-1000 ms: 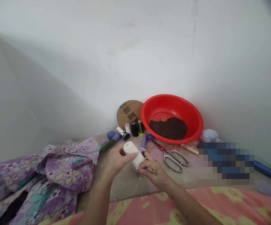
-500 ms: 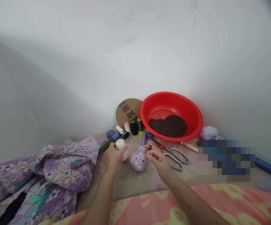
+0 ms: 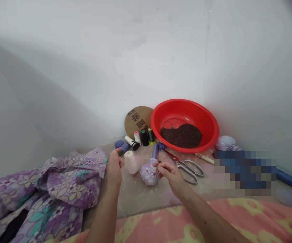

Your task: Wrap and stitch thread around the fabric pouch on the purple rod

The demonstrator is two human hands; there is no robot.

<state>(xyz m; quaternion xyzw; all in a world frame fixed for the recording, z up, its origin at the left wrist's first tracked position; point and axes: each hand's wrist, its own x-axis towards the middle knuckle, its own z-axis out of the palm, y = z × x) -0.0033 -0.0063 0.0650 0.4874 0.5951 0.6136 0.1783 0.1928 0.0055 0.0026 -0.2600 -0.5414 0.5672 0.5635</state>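
Observation:
A white cone of thread (image 3: pixel 131 162) stands upright on the work surface. Just to its left, slightly blurred, is my left hand (image 3: pixel 114 168), its fingers curled in; whatever they hold is too small to make out. Between the cone and my other hand lies a stuffed purple flowered ball (image 3: pixel 149 172) with a purple handle (image 3: pixel 155 151) rising from its gathered neck. My right hand (image 3: pixel 170 173) is at the ball's right side, thumb and fingers pinched together. Anything in that pinch is too fine to name.
Behind stands a red basin (image 3: pixel 158 130) with dark grains, beside a round cardboard piece (image 3: pixel 137 118) and several thread spools (image 3: pixel 144 138). Grey-handled scissors (image 3: pixel 190 172) lie to the right. Bunched flowered fabric (image 3: pixel 70 182) covers the left. A pink-yellow cloth (image 3: pixel 161 226) runs along the front.
My left hand has let go of the white thread cone and moved left. The cone now stands on the surface. My right hand has stayed nearly in place by the ball.

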